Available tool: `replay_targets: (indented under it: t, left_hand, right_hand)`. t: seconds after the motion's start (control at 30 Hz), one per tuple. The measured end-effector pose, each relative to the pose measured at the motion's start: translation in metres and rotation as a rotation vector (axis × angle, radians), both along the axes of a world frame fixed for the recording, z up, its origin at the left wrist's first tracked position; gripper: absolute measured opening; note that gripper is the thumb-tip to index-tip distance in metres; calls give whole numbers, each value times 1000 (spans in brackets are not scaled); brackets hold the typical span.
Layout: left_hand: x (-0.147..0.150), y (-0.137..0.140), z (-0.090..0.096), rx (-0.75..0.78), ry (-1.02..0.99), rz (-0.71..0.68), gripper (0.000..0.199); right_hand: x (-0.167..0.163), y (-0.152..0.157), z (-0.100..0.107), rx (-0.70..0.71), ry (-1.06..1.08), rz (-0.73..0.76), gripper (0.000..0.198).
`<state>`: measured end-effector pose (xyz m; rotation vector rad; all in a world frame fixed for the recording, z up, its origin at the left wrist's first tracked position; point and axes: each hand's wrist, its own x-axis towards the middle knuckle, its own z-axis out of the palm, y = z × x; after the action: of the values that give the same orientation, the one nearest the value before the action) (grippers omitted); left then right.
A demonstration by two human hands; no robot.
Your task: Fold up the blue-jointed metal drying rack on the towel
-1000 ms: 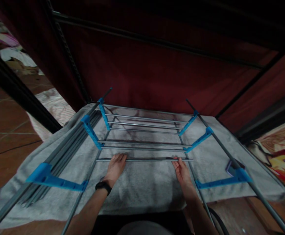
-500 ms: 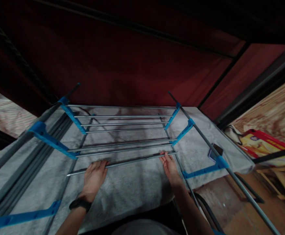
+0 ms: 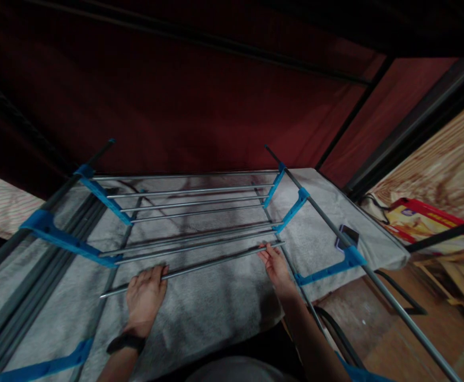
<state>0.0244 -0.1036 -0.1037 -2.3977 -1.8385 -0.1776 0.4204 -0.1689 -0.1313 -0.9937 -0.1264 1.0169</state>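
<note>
- Metal rod (image 3: 212,263): it spans the near part of the rack frame (image 3: 327,220), in front of the rows of fitted crossbars (image 3: 200,245), running slantwise with its left end closer to the person.
- Both ends stick out past the hands, over or beside the frame's lower tubes; whether they touch those tubes cannot be told.
- The left hand (image 3: 147,294) and right hand (image 3: 275,268) sit well apart on the rod, probably because holding it near both ends steadies its length and lets its angle be controlled.
- Blue plastic brackets (image 3: 291,211) join upper and lower tubes on each side, seemingly to keep the crossbars spaced.
- Left grip: palm down, fingers curled over the rod, with little or no gap visible; the thumb is hidden.
- Right grip: lighter, fingertips closed around the rod near its right end, palm turned inward.
- Spare grey tubes (image 3: 62,254) lie bundled under the left upper tube, and a phone (image 3: 347,237) lies beside the right one, all on a pale blanket (image 3: 224,302).
</note>
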Motion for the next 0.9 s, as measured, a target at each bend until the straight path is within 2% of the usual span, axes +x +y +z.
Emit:
replay_targets:
  t: [0.27, 0.57, 0.9]
  left_hand:
    - [0, -1, 5, -8, 15, 21, 38]
    - [-1, -1, 3, 4, 18, 14, 37]
    - [3, -3, 9, -57, 47, 53, 40]
  right_hand:
    - [12, 3, 9, 31, 6, 45, 29]
    - [9, 2, -2, -17, -29, -14, 36]
    - [10, 5, -6, -34, -69, 4, 38]
